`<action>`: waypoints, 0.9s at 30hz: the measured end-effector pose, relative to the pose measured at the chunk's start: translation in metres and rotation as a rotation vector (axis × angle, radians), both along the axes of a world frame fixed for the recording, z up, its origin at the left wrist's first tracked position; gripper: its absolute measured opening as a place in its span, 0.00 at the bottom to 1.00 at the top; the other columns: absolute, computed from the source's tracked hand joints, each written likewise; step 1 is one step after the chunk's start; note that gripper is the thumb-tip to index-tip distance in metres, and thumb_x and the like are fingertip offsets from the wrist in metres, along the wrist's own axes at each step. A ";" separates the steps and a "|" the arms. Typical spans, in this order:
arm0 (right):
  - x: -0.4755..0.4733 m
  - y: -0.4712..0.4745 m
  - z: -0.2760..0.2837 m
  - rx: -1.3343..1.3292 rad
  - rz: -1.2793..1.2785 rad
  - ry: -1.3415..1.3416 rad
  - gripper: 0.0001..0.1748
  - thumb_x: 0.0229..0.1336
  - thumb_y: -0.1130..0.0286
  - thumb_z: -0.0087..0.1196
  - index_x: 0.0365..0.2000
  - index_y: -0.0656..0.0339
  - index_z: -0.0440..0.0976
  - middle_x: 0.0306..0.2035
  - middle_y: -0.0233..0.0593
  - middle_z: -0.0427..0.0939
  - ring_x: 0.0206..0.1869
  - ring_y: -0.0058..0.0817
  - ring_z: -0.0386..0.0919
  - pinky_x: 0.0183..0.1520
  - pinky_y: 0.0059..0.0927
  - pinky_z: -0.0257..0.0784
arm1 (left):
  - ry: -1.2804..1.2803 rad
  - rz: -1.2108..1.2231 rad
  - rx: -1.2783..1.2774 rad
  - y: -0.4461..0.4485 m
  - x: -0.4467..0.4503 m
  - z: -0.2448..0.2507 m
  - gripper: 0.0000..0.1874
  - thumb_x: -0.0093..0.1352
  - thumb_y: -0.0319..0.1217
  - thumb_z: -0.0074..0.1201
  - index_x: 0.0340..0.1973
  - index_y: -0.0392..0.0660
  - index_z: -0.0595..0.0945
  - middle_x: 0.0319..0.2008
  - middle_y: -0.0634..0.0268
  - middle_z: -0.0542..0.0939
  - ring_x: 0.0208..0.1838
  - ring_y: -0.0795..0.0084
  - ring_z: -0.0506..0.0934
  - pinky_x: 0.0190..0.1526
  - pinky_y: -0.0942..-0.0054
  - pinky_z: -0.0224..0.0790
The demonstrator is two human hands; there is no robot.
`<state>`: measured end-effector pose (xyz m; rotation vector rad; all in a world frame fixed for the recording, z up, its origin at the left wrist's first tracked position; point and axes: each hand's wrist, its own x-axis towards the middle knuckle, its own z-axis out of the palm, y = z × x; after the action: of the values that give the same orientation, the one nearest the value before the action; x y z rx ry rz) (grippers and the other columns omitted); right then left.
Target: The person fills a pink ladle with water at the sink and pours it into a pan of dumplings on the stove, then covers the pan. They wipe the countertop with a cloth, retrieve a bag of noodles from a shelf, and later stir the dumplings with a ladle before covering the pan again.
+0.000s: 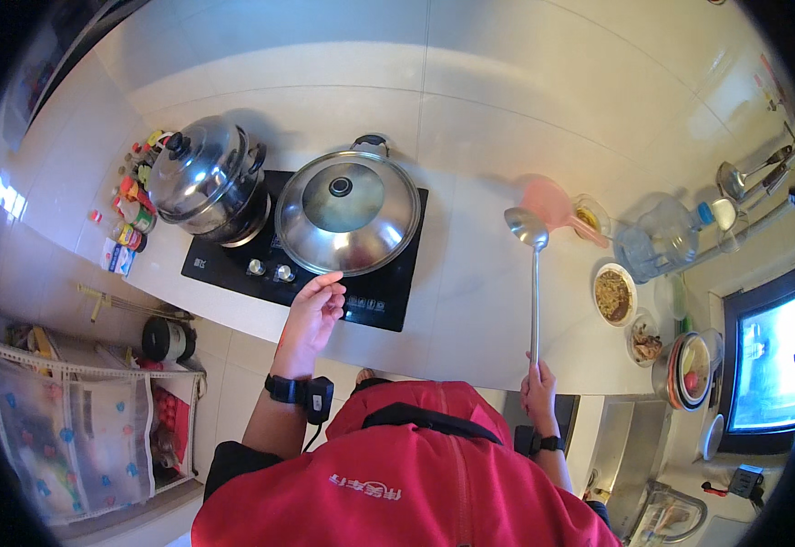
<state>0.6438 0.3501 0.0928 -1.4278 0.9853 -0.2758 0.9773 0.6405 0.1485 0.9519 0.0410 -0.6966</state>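
Observation:
My left hand (319, 308) is loosely curled at the front of a wok with a domed metal lid (349, 249). The index fingertip lies at or just beside the lid's rim; contact cannot be made out. I see nothing held in it. A glass panel and a black knob (340, 187) sit at the middle of the lid. My right hand (540, 393) grips the lower end of a long-handled metal ladle (535, 301). The ladle's bowl points away from me, over the counter. Beneath the wok is a black glass cooktop (397, 294) with two silver control knobs.
Left of the wok stands a lidded steel pot (199, 178), with several sauce bottles (131, 236) beyond it. A pink plastic dipper (549, 203), a blue water jug (657, 239), a bowl of food (614, 295) and stacked basins (684, 372) line the right side.

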 end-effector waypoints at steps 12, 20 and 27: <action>0.024 -0.009 0.001 -0.010 0.100 -0.018 0.20 0.70 0.61 0.38 0.55 0.61 0.67 0.09 0.24 0.57 0.07 0.14 0.53 0.08 0.19 0.49 | -0.074 0.010 -0.125 -0.006 0.001 0.003 0.15 0.64 0.15 0.41 0.44 0.39 0.76 0.32 0.62 0.78 0.29 0.75 0.74 0.30 0.79 0.68; 0.039 -0.019 -0.001 -0.022 0.139 -0.050 0.16 0.70 0.61 0.39 0.44 0.63 0.69 0.09 0.25 0.58 0.06 0.14 0.54 0.08 0.20 0.49 | -0.054 0.135 -0.128 0.016 -0.003 -0.001 0.20 0.57 0.12 0.38 0.42 0.38 0.77 0.31 0.61 0.78 0.27 0.75 0.72 0.28 0.79 0.65; 0.045 -0.024 0.007 -0.067 0.192 0.004 0.12 0.67 0.63 0.43 0.30 0.60 0.66 0.09 0.28 0.61 0.07 0.16 0.59 0.08 0.21 0.51 | -0.016 0.164 -0.134 0.019 -0.006 -0.001 0.16 0.60 0.14 0.42 0.42 0.39 0.77 0.31 0.62 0.78 0.27 0.75 0.73 0.27 0.80 0.65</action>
<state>0.6889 0.3264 0.1003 -1.5729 0.8422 -0.1658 0.9710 0.6598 0.1475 0.8154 0.0570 -0.5339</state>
